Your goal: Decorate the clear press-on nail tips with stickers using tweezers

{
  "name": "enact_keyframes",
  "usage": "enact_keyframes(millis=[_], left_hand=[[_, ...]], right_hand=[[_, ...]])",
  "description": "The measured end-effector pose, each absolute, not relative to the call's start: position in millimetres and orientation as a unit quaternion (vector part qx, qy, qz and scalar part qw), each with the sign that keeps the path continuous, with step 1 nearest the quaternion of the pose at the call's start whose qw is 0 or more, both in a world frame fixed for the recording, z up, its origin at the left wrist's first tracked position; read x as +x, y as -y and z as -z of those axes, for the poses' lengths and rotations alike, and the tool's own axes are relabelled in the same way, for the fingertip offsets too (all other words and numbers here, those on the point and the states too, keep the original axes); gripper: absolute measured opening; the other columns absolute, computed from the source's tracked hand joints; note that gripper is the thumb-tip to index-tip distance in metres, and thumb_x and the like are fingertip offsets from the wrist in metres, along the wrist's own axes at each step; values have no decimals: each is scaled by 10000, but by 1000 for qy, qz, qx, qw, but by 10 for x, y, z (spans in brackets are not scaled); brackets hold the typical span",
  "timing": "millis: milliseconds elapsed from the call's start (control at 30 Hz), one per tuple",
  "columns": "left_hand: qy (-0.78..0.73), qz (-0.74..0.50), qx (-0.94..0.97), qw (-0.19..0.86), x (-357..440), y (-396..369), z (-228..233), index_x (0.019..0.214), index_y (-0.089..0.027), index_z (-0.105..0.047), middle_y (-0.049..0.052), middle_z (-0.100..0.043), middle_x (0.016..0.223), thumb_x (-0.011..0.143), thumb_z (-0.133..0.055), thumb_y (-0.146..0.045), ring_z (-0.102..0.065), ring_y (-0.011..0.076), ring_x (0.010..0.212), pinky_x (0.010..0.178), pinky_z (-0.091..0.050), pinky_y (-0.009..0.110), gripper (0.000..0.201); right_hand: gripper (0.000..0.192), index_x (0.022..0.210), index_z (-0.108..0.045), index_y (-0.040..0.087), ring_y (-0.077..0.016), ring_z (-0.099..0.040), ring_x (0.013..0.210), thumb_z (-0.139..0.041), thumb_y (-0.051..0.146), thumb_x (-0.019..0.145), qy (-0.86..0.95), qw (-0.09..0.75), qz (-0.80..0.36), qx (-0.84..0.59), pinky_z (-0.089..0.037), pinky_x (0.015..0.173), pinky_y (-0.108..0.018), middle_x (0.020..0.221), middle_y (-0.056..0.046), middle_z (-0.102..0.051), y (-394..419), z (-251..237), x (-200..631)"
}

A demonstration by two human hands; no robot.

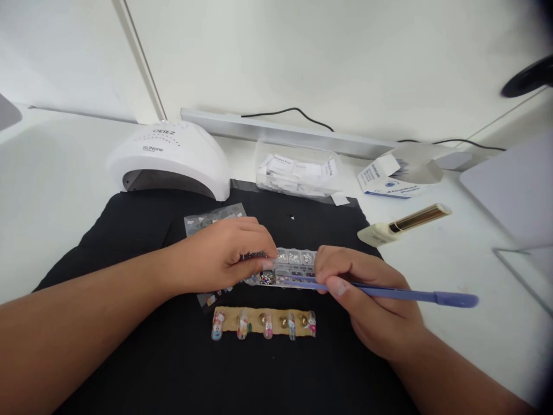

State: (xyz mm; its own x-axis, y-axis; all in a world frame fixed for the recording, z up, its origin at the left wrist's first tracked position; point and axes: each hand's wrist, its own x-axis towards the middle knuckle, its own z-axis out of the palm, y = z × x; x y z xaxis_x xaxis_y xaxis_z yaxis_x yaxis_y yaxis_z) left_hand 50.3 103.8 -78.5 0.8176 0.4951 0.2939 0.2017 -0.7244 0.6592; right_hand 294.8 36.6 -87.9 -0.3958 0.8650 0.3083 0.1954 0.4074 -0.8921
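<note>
My left hand (224,253) rests on the left end of a clear compartment box of small rhinestones (294,266), fingers curled over it. My right hand (367,300) holds a thin blue pen-like tool (415,295), its tip pointing left into the box. In front of the box lies a tan strip (264,323) carrying several decorated press-on nails. A sticker sheet (211,220) shows behind my left hand, partly hidden by it.
A black mat (142,346) covers the white table. A white nail lamp (173,158) stands at the back left. A clear bin of paper packets (298,168), a small white-blue box (389,178) and a gold-capped tube (404,225) lie at the back right.
</note>
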Motion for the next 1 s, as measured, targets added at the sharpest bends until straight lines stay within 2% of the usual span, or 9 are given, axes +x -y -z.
enact_keyframes(millis=[300, 467, 700, 867, 1000], left_hand=[[-195, -224, 901, 316, 515, -1027, 782, 968, -71, -710, 117, -724, 948, 958, -561, -151, -624, 202, 901, 819, -484, 326, 169], [-193, -224, 902, 314, 523, -1015, 774, 973, -71, -712, 114, -732, 949, 945, -576, -132, -626, 207, 904, 821, -487, 331, 152], [-187, -231, 901, 315, 539, -996, 796, 970, -90, -706, 99, -733, 959, 941, -592, -137, -623, 207, 921, 828, -491, 331, 126], [-179, -234, 903, 312, 560, -981, 807, 959, -102, -697, 99, -733, 960, 950, -581, -147, -624, 208, 922, 821, -498, 327, 124], [-173, -234, 907, 305, 568, -976, 812, 970, -96, -694, 103, -735, 965, 942, -584, -132, -625, 215, 927, 830, -499, 334, 119]], right_hand=[[166, 817, -545, 213, -100, -463, 614, -474, 179, 963, 759, 368, -372, -387, -366, 547, -271, 703, 37, -519, -355, 831, 2915], [164, 787, -527, 200, -85, -465, 587, -489, 104, 914, 799, 338, -312, -387, -374, 535, -248, 679, 36, -519, -315, 714, 2876], [166, 799, -510, 196, -123, -488, 601, -472, 67, 896, 861, 298, -184, -368, -364, 547, -298, 647, 7, -545, -222, 619, 2734], [164, 852, -503, 206, -132, -527, 595, -471, 53, 901, 863, 288, -146, -389, -374, 543, -309, 656, 8, -582, -176, 590, 2669], [159, 841, -510, 212, -121, -488, 542, -475, 70, 903, 858, 279, -143, -407, -361, 511, -300, 628, 19, -551, -144, 559, 2667]])
